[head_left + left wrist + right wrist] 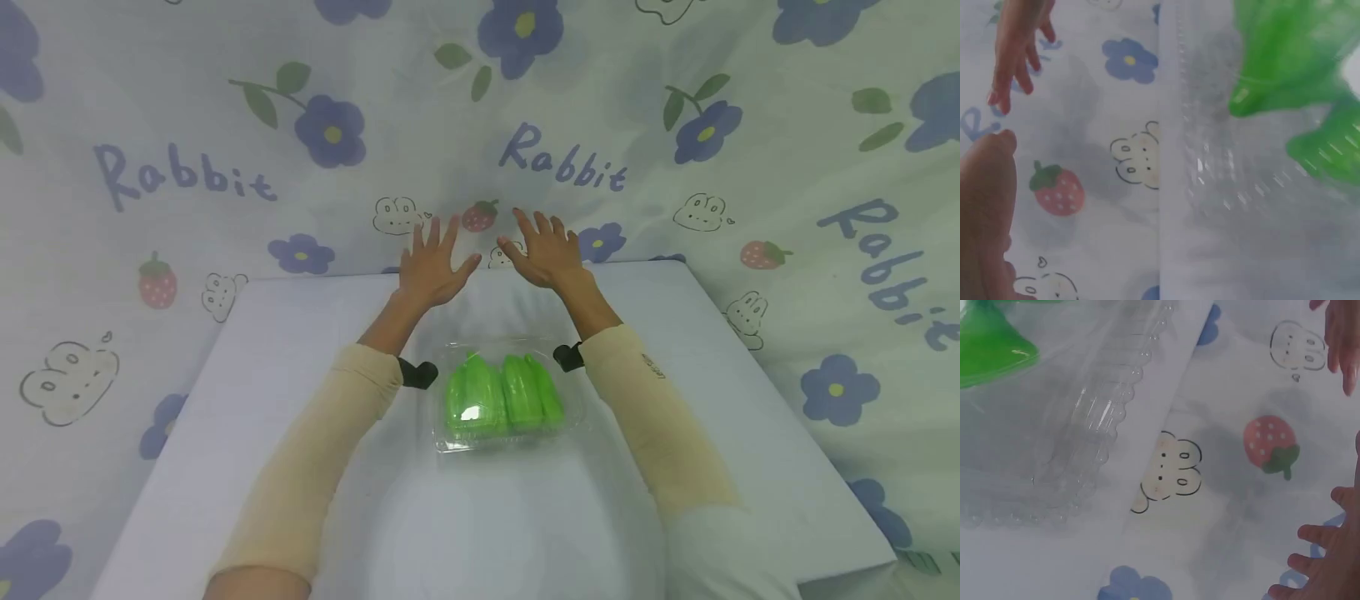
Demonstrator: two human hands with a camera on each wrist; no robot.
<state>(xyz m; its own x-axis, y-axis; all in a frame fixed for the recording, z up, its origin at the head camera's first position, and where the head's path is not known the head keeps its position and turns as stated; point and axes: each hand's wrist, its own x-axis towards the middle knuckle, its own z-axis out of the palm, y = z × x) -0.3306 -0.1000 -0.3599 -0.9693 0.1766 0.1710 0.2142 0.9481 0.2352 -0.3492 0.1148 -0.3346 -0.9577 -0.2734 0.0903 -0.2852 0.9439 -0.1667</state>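
Observation:
A clear plastic clamshell box (438, 425) with a scalloped edge lies on the white table, its lid over several long bright green pieces (483, 396). What kind they are I cannot tell for sure. Beyond the box's far side, my left hand (431, 267) is held out with its fingers spread, holding nothing. To its right, my right hand (551, 254) is likewise stretched forward, fingers apart and nothing in it. Both hands stand apart from the box. In the left wrist view the green pieces (1291, 56) show blurred through the plastic.
The white table (285, 358) reaches back to a hanging cloth (420, 125) printed with flowers, strawberries and rabbits. Dark wrist mounts (417, 373) protrude from the beige sleeves (307, 458) at either side of the box.

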